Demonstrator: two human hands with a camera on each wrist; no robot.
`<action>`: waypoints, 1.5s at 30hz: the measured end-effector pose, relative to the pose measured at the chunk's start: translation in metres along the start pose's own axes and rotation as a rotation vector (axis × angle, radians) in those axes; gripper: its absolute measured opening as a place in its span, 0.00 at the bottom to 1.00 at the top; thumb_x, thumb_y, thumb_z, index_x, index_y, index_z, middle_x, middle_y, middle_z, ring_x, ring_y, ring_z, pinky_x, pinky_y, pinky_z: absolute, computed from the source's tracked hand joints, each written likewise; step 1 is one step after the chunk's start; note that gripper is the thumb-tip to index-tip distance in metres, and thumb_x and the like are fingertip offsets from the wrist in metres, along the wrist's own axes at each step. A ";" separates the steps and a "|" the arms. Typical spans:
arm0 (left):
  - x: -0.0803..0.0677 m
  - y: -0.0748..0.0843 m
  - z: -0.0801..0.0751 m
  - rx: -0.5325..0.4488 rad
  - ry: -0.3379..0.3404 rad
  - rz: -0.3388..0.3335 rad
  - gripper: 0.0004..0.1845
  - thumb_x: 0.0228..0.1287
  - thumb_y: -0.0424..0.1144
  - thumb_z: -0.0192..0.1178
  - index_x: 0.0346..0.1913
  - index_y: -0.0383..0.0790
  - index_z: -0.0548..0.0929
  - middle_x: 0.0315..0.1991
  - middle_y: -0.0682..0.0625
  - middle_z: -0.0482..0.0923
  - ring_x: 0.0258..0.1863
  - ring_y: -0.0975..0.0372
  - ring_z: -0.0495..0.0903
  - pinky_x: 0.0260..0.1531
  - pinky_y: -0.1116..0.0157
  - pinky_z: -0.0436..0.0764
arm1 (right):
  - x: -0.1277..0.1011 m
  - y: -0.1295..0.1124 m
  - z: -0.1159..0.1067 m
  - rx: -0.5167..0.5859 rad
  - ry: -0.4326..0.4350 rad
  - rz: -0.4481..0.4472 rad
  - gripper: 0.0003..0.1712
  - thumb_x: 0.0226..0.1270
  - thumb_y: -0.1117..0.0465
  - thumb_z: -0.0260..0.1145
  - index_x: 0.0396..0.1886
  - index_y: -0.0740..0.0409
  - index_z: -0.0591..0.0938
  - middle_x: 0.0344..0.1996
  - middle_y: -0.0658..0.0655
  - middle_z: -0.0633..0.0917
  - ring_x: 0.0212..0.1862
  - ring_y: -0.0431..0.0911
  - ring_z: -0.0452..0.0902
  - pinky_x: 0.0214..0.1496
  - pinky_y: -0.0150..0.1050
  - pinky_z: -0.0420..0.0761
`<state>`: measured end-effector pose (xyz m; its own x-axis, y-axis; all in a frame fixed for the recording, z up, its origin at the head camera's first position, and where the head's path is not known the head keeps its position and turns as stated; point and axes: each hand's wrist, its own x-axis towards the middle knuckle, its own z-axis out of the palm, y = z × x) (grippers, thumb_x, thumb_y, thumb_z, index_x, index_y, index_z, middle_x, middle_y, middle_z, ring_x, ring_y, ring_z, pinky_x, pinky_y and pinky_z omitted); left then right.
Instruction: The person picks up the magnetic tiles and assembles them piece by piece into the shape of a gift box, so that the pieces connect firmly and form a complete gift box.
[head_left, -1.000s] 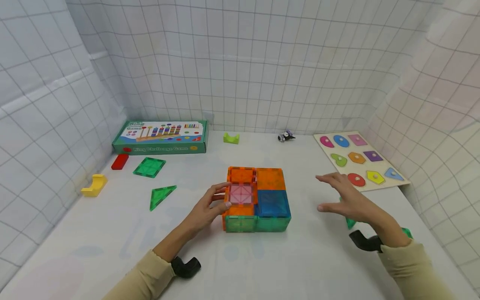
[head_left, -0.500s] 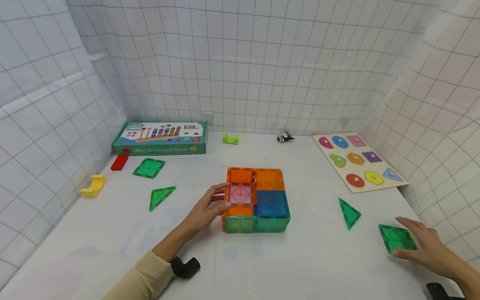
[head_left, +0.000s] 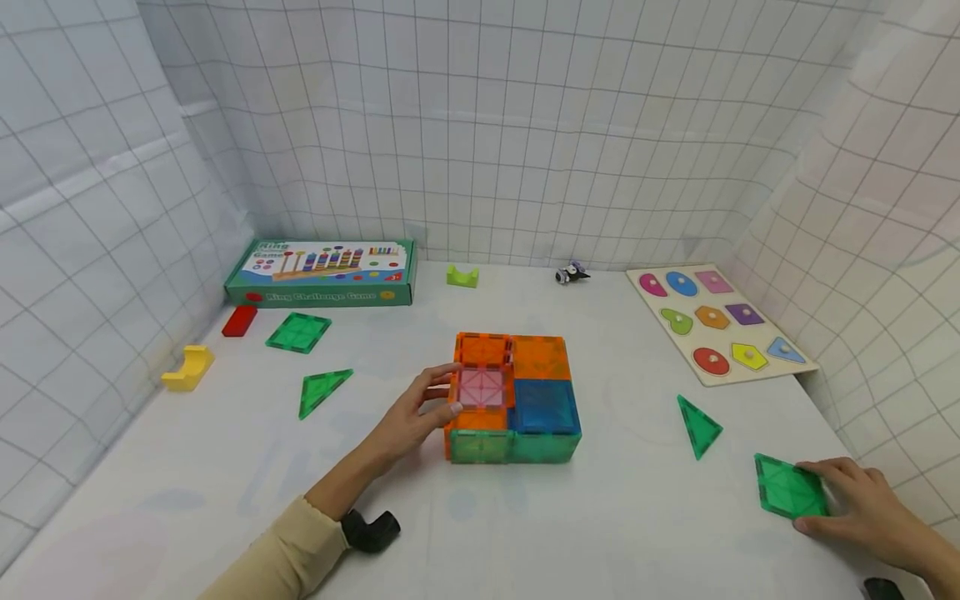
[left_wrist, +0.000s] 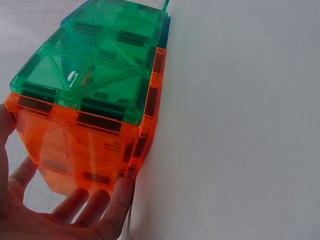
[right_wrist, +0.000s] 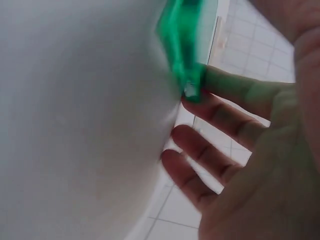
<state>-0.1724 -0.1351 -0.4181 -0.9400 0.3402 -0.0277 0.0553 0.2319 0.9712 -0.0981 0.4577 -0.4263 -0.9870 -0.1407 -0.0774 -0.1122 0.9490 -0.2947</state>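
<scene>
Translucent magnetic tiles form a low box-like structure (head_left: 546, 407) at the table's middle, with orange, blue, pink and green faces. My left hand (head_left: 411, 421) touches its left side, thumb and fingers spread along the orange wall (left_wrist: 75, 145). At the far right, my right hand (head_left: 870, 508) pinches the right edge of a green square magnetic tile (head_left: 787, 487) between thumb and fingers. The right wrist view shows this tile (right_wrist: 182, 40) blurred, edge-on at the fingertips. A green triangular tile (head_left: 699, 427) lies between the structure and my right hand.
Another green square tile (head_left: 298, 332) and green triangle (head_left: 324, 392) lie left. Behind them stand a ring game box (head_left: 322, 296), a red block (head_left: 240, 321) and a yellow piece (head_left: 189, 368). A shape puzzle board (head_left: 723, 333) lies back right; a lime piece (head_left: 462, 277) and small toy (head_left: 572, 272) lie behind.
My right hand has moved right and toward me, from beside the structure to the green square tile, and has taken hold of its edge. The left hand stays against the structure.
</scene>
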 end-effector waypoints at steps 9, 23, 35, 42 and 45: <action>0.003 -0.001 -0.004 -0.015 -0.015 0.000 0.30 0.68 0.46 0.58 0.70 0.60 0.61 0.69 0.48 0.57 0.66 0.49 0.59 0.56 0.48 0.71 | 0.018 -0.075 -0.010 0.149 0.172 -0.148 0.40 0.48 0.52 0.79 0.57 0.67 0.73 0.50 0.67 0.70 0.50 0.61 0.60 0.37 0.61 0.71; 0.004 -0.003 -0.003 -0.036 -0.025 -0.002 0.30 0.69 0.47 0.57 0.71 0.62 0.60 0.69 0.48 0.58 0.66 0.50 0.60 0.54 0.51 0.73 | 0.101 -0.299 0.009 0.166 0.209 -0.650 0.45 0.47 0.40 0.76 0.61 0.60 0.74 0.52 0.56 0.71 0.54 0.51 0.60 0.52 0.51 0.71; 0.005 -0.003 -0.007 -0.056 -0.061 0.064 0.29 0.72 0.45 0.52 0.73 0.54 0.59 0.69 0.44 0.57 0.65 0.48 0.62 0.52 0.55 0.76 | 0.125 -0.343 0.030 0.140 0.203 -0.680 0.43 0.46 0.38 0.75 0.57 0.59 0.77 0.46 0.55 0.74 0.50 0.50 0.62 0.47 0.45 0.70; 0.004 -0.004 -0.006 -0.058 -0.064 0.066 0.29 0.72 0.45 0.53 0.73 0.55 0.59 0.68 0.44 0.58 0.65 0.48 0.63 0.52 0.54 0.76 | 0.127 -0.340 0.031 0.098 0.167 -0.638 0.41 0.47 0.38 0.75 0.57 0.57 0.77 0.45 0.54 0.74 0.49 0.49 0.62 0.48 0.44 0.69; 0.004 -0.004 -0.006 -0.060 -0.058 0.063 0.30 0.72 0.45 0.53 0.73 0.54 0.59 0.69 0.45 0.57 0.65 0.49 0.62 0.52 0.55 0.76 | 0.128 -0.340 0.031 0.088 0.154 -0.642 0.42 0.47 0.38 0.75 0.57 0.57 0.77 0.44 0.54 0.73 0.49 0.49 0.61 0.48 0.44 0.68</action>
<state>-0.1779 -0.1401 -0.4208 -0.9142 0.4047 0.0225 0.0924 0.1540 0.9837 -0.1826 0.1085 -0.3651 -0.7329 -0.6226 0.2741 -0.6801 0.6626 -0.3137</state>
